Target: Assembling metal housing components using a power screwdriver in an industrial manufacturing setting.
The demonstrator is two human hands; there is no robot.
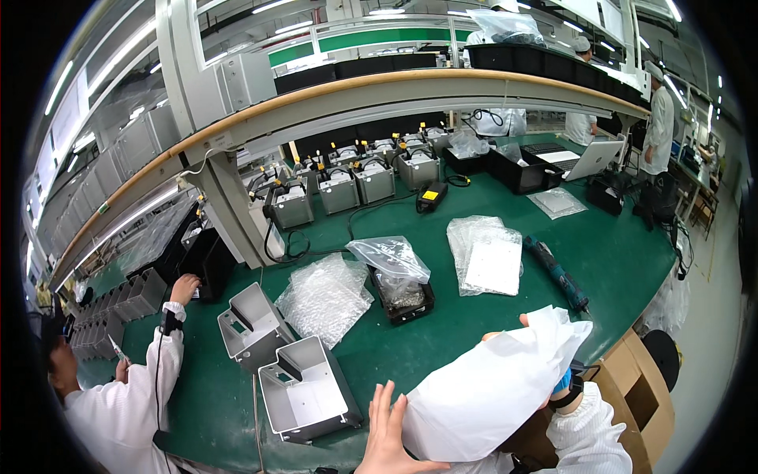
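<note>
A large thin white sheet or bag (pixel 493 387) hangs over the table's near edge, in front of me. My right hand (pixel 562 384) grips it from the right, mostly hidden behind it; some fingertips show past its upper edge. Blue material and a black strap are at that wrist. My left hand (pixel 385 433) is open beside the sheet's left edge, fingers spread; whether the thumb touches it I cannot tell. Left of that hand sits an open grey metal box (pixel 312 387), with a second grey box (pixel 253 328) just behind it.
Bubble wrap (pixel 324 296), a black tray (pixel 407 304) with a clear bag, white sheets on bubble wrap (pixel 489 261) and an electric screwdriver (pixel 557 276) lie beyond. Assembled grey units (pixel 339 189) line the back. A co-worker's hand (pixel 186 289) is at left; a cardboard box (pixel 636 387) stands right.
</note>
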